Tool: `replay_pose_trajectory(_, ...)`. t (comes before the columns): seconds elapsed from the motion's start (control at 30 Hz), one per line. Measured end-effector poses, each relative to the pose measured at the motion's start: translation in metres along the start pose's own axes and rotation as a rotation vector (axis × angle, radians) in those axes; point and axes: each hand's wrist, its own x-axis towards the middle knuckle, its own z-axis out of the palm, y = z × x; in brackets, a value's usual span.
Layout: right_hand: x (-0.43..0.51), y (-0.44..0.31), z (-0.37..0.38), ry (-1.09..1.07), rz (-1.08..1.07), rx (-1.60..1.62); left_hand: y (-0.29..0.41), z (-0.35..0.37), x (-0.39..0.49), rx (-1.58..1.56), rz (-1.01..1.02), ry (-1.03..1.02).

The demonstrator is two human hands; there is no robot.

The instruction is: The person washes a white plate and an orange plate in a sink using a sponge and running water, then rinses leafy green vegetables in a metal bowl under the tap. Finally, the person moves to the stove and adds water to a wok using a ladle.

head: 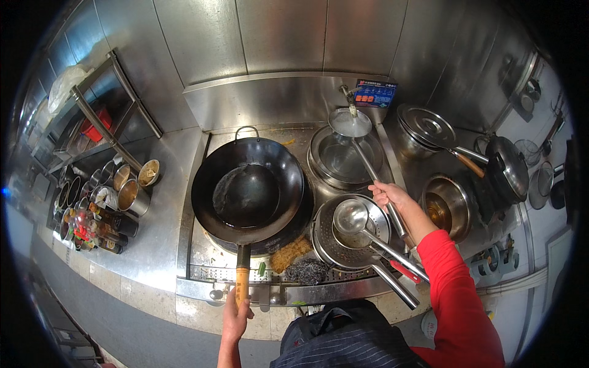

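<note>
My left hand (237, 317) grips the wooden handle of a dark iron wok (248, 198), which sits tilted over the burner with a little liquid near its lower rim. My right hand (393, 198) holds the long metal handle of a ladle (343, 129). Whitish water fills the ladle's bowl, right under the tap (350, 103). Below that bowl is a steel basin (338, 156) of water. Nearer me, a second ladle (350, 216) rests in a perforated strainer (322, 237), its handle passing beneath my right forearm.
A tan scrubbing pad (291, 255) and a dark wire scourer (307, 271) lie at the stove's front edge. Metal containers (133, 198) and bottles (112, 221) crowd the left counter. At right stand a bowl of brown liquid (448, 202), a lidded pot (425, 126) and a dark pan (506, 168).
</note>
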Motion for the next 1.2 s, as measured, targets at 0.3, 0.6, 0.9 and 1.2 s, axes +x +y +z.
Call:
replay_pose_trajectory(0.3, -0.005, 0.001, 0.011, 0.003, -0.007, -0.065, 0.003, 0.000, -0.001, 0.001, 0.005, -0.012)
replay_pose_trajectory(0.6, -0.004, -0.005, 0.007, -0.001, 0.013, -0.098, 0.001, -0.002, 0.000, -0.002, 0.007, -0.021)
replay_pose_trajectory(0.9, -0.065, 0.019, 0.004, 0.012, 0.075, -0.166, -0.015, -0.010, 0.004, -0.003, 0.043, -0.074)
replay_pose_trajectory(1.2, -0.169, 0.042, 0.060, 0.027, 0.034, -0.388, -0.014, -0.019, 0.006, -0.001, 0.032, -0.157)
